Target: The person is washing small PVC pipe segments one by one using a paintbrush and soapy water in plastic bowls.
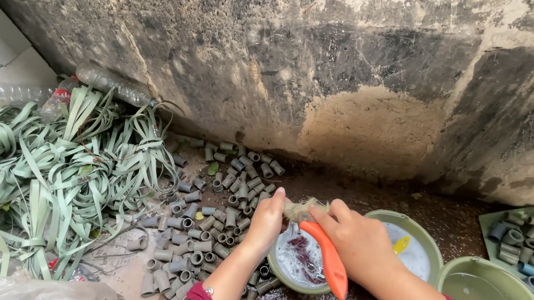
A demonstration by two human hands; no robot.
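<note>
Gripping orange-handled brush [329,260], right hand [355,241] fingers curled tight round handle, bristles over soapy green bowl [299,261] on floor. Left hand [266,222] closed on small piece at bowl rim; piece unclear. Grey pipe pieces [213,222] heaped just left.

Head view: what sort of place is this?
Probably an outdoor yard corner used for washing by hand: wet dirt ground under a stained concrete wall, green basins, a heap of short grey pipe pieces and piled green strapping.
</note>
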